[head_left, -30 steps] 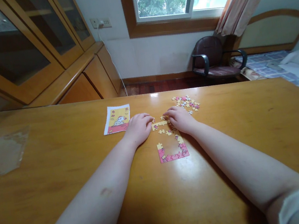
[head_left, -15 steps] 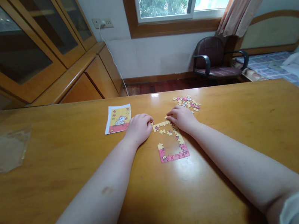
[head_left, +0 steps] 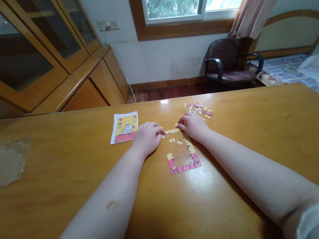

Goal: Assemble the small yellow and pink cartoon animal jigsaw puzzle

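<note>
A jigsaw puzzle frame [head_left: 185, 168] lies on the table, pink along the near edge and yellow along the right and far edges. The fingers of my left hand [head_left: 149, 137] are closed on a puzzle piece at its far left corner, covering part of it. At the far right corner, my right hand [head_left: 193, 125] pinches a small yellow puzzle piece [head_left: 176, 125]; its fingers hide some of the frame. Loose yellow pieces [head_left: 171, 140] rest inside the frame. On the left side there is a gap between the corner and the lower pieces.
Beyond my right hand lies a heap of loose puzzle pieces [head_left: 198, 108]. A printed reference picture [head_left: 124, 128] with a white animal is left of the puzzle, partly behind my left hand. A clear plastic bag [head_left: 1, 164] sits at the table's left.
My left fingertips have shifted slightly over the puzzle's far left corner and now cover more of it. My right hand stays nearly in place. The whole view has drifted a little.
</note>
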Action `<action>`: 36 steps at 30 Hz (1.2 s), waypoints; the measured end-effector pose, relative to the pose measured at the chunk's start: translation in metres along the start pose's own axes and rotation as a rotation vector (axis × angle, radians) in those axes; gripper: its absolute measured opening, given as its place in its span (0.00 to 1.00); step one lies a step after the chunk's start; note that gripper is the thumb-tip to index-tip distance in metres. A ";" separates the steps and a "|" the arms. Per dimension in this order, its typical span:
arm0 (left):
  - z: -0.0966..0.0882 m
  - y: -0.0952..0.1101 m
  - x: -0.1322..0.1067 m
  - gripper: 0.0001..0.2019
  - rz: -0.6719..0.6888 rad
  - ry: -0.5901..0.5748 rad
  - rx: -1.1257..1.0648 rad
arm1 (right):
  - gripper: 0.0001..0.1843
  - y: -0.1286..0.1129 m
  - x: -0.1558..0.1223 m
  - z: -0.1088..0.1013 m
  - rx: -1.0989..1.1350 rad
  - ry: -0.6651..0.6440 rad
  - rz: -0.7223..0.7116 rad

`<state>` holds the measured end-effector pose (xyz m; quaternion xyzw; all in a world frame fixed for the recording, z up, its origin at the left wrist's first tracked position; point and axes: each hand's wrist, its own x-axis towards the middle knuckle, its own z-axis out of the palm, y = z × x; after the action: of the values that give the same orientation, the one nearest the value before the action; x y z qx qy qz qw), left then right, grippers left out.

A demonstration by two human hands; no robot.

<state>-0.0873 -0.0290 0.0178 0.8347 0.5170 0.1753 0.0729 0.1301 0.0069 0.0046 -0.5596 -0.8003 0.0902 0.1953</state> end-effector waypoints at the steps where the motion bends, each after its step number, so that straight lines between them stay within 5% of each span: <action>1: 0.000 0.000 0.000 0.14 -0.005 0.000 0.002 | 0.09 0.000 0.000 0.000 0.009 -0.001 0.008; 14: 0.001 -0.003 0.001 0.19 -0.075 -0.011 0.048 | 0.03 -0.001 -0.004 -0.009 0.274 0.065 -0.018; 21: 0.003 -0.006 0.001 0.20 -0.123 0.007 0.098 | 0.08 -0.026 -0.018 -0.020 0.486 -0.413 -0.355; 24: 0.004 -0.008 0.001 0.20 -0.118 0.012 0.079 | 0.08 -0.032 -0.020 -0.020 0.418 -0.508 -0.433; 31: 0.002 -0.006 0.003 0.13 -0.174 0.019 0.081 | 0.10 -0.026 -0.016 -0.016 0.368 -0.467 -0.528; 36: 0.001 -0.005 0.003 0.16 -0.123 0.020 0.045 | 0.13 -0.019 -0.014 -0.015 0.264 -0.273 -0.499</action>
<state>-0.0901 -0.0243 0.0165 0.8008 0.5721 0.1671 0.0593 0.1243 -0.0141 0.0219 -0.2984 -0.9133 0.2168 0.1730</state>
